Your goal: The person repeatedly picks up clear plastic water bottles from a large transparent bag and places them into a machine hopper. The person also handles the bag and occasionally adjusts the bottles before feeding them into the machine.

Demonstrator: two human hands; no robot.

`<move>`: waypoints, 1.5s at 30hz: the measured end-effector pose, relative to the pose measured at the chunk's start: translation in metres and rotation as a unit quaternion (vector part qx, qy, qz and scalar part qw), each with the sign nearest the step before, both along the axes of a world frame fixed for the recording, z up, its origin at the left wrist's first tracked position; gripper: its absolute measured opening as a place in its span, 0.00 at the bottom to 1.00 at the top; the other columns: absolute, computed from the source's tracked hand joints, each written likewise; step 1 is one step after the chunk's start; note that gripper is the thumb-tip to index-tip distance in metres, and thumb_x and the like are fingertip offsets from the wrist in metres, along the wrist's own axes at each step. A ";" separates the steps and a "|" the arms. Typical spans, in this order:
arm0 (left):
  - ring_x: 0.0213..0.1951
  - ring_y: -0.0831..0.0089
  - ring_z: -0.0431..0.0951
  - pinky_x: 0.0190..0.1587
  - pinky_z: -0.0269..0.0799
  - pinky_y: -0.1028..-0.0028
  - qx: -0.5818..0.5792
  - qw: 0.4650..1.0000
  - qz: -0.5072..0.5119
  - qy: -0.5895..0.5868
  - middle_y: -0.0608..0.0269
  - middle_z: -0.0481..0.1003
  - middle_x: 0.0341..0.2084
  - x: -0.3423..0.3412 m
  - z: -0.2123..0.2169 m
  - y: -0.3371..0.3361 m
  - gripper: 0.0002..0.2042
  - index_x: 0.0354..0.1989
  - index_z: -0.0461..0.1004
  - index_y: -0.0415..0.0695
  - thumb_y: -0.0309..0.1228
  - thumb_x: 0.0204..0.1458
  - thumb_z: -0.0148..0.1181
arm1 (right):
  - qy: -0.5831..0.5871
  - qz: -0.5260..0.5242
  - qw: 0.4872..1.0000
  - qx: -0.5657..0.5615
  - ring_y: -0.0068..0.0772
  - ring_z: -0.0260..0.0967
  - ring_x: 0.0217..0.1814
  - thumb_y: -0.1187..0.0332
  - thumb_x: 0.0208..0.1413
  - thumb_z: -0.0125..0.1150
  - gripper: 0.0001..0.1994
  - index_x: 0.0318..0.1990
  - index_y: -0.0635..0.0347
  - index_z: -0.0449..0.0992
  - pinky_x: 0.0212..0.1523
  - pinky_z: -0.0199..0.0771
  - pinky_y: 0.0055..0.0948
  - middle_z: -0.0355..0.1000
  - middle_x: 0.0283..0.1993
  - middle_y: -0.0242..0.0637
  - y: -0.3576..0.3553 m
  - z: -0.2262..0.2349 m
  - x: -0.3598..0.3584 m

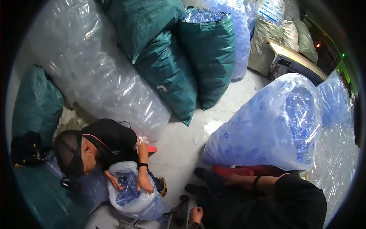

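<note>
My right arm, in a black sleeve with a dark band at the wrist, reaches left across my dark-clothed legs. My right hand (231,179) lies in shadow beside a red plastic object (237,170); its fingers are unclear. At the lower edge my left hand (197,215) is closed with its fingers curled, next to some grey metal bars (187,213). Whether it grips anything is hidden. Just beyond my right hand stands a large clear bag (251,129) packed with bluish clear plastic bottles (301,122).
Left of me, a co-worker (110,141) bends over a smaller clear bag (141,206), both hands at bluish plastic inside. Dark green sacks (207,57) and a long clear bag (99,72) fill the back. A wooden-topped table (297,59) stands far right. Pale floor (183,149) lies between.
</note>
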State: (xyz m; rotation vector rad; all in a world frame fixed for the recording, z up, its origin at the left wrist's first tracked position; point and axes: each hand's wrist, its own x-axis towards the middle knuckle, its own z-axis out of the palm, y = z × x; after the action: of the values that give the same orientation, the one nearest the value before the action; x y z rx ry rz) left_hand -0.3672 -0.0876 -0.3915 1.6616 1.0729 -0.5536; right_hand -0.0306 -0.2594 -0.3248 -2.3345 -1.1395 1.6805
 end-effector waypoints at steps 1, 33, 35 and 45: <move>0.50 0.47 0.78 0.53 0.73 0.56 -0.016 0.999 -0.030 0.040 0.44 0.79 0.47 0.006 -0.007 -0.007 0.23 0.53 0.75 0.42 0.47 0.57 0.63 | -0.008 0.002 1.000 -0.008 0.50 0.76 0.53 0.56 0.60 0.64 0.25 0.61 0.60 0.74 0.56 0.73 0.45 0.78 0.47 0.50 0.002 -0.009 -0.003; 0.67 0.33 0.57 0.61 0.60 0.35 0.462 0.812 0.298 0.196 0.40 0.57 0.68 0.043 -0.180 -0.097 0.32 0.66 0.68 0.51 0.50 0.53 0.60 | -0.256 0.092 0.916 0.296 0.55 0.57 0.70 0.53 0.43 0.74 0.46 0.70 0.61 0.61 0.67 0.60 0.51 0.61 0.64 0.53 0.153 -0.235 0.016; 0.67 0.31 0.57 0.60 0.60 0.34 0.445 0.810 0.323 0.203 0.40 0.57 0.68 0.042 -0.184 -0.100 0.33 0.67 0.67 0.50 0.50 0.54 0.60 | -0.264 0.107 0.901 0.328 0.56 0.55 0.71 0.53 0.43 0.74 0.46 0.70 0.61 0.61 0.67 0.60 0.51 0.59 0.67 0.55 0.149 -0.240 0.025; 0.66 0.34 0.59 0.61 0.62 0.35 0.348 0.843 0.364 0.188 0.42 0.58 0.70 0.032 -0.166 -0.101 0.33 0.70 0.62 0.45 0.50 0.60 0.57 | -0.290 0.076 0.890 0.345 0.57 0.60 0.68 0.52 0.43 0.72 0.42 0.66 0.61 0.66 0.64 0.64 0.53 0.61 0.66 0.56 0.140 -0.249 0.048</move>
State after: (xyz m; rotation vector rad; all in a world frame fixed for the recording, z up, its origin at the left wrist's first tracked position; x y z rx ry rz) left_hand -0.3354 -0.1889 -0.5576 1.5631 2.2604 0.0536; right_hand 0.0173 -0.1191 -0.5737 -2.2981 -1.6779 0.4042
